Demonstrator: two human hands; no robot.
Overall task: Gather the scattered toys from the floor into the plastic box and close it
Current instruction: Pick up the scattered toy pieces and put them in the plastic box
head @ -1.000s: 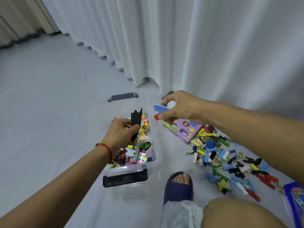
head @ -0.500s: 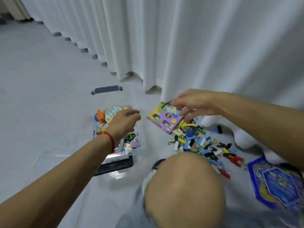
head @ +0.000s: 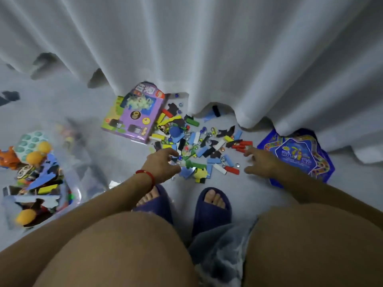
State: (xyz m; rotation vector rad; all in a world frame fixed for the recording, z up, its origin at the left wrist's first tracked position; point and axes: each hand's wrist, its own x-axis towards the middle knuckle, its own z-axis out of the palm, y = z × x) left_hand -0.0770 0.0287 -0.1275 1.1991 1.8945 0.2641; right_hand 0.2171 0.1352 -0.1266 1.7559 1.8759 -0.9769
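Observation:
A pile of small coloured toys (head: 199, 146) (blocks, marbles, key rings, foam pieces) lies on the floor in front of my feet. My left hand (head: 162, 164) reaches over the pile's left edge with fingers spread and empty. On the pile's right side my right hand (head: 262, 162) has its fingers extended, and a fingertip touches the red blocks (head: 241, 147). The clear plastic box (head: 70, 162) stands at the far left, partly filled with toys and without a lid. A purple toy carton (head: 134, 114) lies behind the pile.
A blue star-shaped board game pack (head: 296, 156) lies right of my right hand. A white curtain (head: 207, 48) hangs right behind the toys, its hem over some pieces. My two feet in blue slippers (head: 211, 206) stand just below the pile, with my knees in the foreground.
The view has swung right and down from the box to the pile. My left hand left the box and moved to the pile. My right hand left the purple carton and dropped to the pile's right.

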